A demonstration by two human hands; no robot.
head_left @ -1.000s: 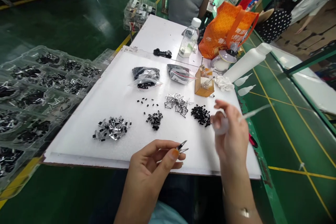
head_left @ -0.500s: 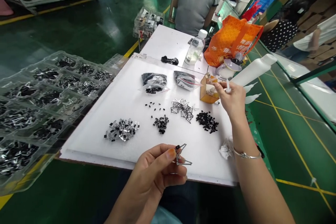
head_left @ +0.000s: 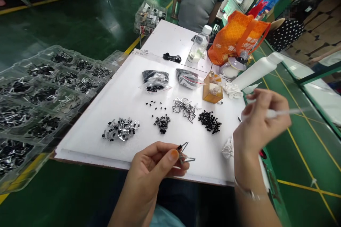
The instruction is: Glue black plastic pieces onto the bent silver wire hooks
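My left hand [head_left: 157, 165] is closed in a pinch above the front edge of the white table. Between thumb and fingers it grips a bent grey wire piece [head_left: 188, 158] with a small black part [head_left: 179, 147] at its upper end. My right hand [head_left: 262, 118], blurred by motion, is raised over the table's right edge. Its fingers are wrapped round a white plastic dropper [head_left: 272, 113], whose thin pale tip points right. Near my hands lie a heap of small black parts [head_left: 210, 122], a pile of bent wire pieces [head_left: 184, 108] and a smaller black pile [head_left: 162, 124].
Assembled clips [head_left: 121, 128] are heaped at left. Behind are filled plastic bags [head_left: 155, 80], a yellowish box [head_left: 212, 92], a clear bottle [head_left: 199, 45], a white bottle [head_left: 255, 71] and an orange bag [head_left: 234, 39]. Divided trays [head_left: 53, 103] stand left. A person [head_left: 201, 1] sits beyond.
My right hand has moved from beside the yellowish box toward the right and nearer to me, turning the dropper sideways. My left hand keeps its hold on the wire piece, nearly still.
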